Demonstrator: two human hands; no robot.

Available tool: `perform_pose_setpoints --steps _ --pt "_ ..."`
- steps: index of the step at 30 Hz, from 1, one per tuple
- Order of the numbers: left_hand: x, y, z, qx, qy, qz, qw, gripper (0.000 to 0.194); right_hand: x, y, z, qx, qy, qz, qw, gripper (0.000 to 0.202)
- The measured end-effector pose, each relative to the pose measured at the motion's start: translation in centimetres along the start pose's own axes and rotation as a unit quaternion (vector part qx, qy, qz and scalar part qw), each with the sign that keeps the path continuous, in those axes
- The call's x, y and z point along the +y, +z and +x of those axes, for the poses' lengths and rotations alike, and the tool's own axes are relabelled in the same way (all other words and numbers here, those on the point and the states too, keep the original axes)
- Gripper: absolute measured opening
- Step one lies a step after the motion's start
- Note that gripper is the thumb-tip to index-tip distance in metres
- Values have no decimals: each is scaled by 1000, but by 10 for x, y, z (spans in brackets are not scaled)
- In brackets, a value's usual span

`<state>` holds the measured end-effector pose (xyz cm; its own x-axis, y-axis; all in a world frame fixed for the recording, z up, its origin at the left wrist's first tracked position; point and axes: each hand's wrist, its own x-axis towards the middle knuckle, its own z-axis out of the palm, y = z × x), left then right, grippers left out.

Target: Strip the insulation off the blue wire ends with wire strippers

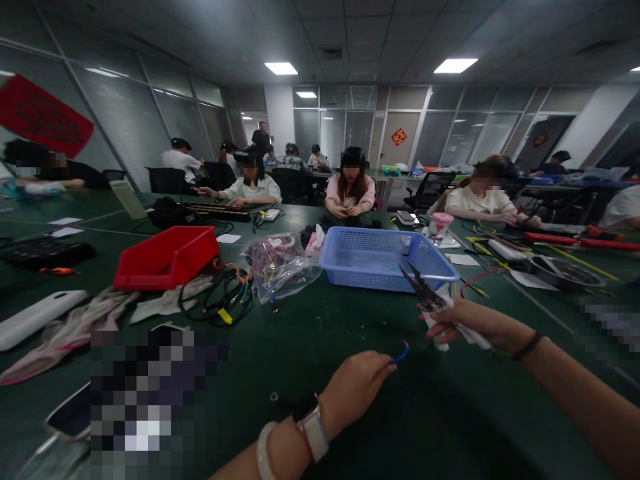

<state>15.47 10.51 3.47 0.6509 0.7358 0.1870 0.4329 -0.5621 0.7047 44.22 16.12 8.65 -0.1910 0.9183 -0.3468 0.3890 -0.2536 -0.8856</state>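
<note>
Blue wire [403, 351]: short curved bit, held over the bench [280, 337], free end poking past the fingertips, a little left of the pliers and closer to the camera
Left grip [357, 379]: pinched on that wire, thumb against fingers
Pliers [425, 291]: jaws spread, pointing up and left, in front of the basket, nothing between them that I can see
Right grip [450, 321]: wrapped round the plier handles, some crumpled white material [473, 333] bunched in there too
Blue basket [380, 279]: mesh sides, just behind the pliers
Clear bag [295, 283]: wires inside, left of the basket
Black cable [203, 312]: loosely coiled beside the bag, yellow tag [225, 316] on it
Red bin [165, 261]: behind the cable, further left
Co-worker [350, 190]: sitting across the bench, pink top
</note>
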Motion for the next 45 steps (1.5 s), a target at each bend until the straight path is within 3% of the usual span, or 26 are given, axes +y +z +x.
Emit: perform_pose_setpoints --steps 3,6,9,11,16,21,28,45 --pt "1 -2 2 22 -38 -64 997 30 27 18 -6 60 -104 -89 989 39" --pt "1 -2 2 43 -50 -99 993 31 47 39 -7 169 -208 -158 950 47" --pt "1 -3 0 40 -56 -94 993 30 60 59 -7 261 -257 -228 902 47" --pt "1 -4 -2 31 -56 -76 995 30 66 67 -9 284 -260 -276 881 51" --pt "3 -6 -3 35 -33 -19 999 29 72 66 -16 274 -276 -344 855 72" --pt "-2 -8 -1 65 -10 4 998 22 69 64 -20 269 -281 -376 841 79" --pt "-9 -11 2 119 -5 36 992 18 70 75 -21 286 -260 -411 826 72" --pt "-10 -18 2 117 -9 34 992 20 66 76 -26 296 -218 -449 815 54"
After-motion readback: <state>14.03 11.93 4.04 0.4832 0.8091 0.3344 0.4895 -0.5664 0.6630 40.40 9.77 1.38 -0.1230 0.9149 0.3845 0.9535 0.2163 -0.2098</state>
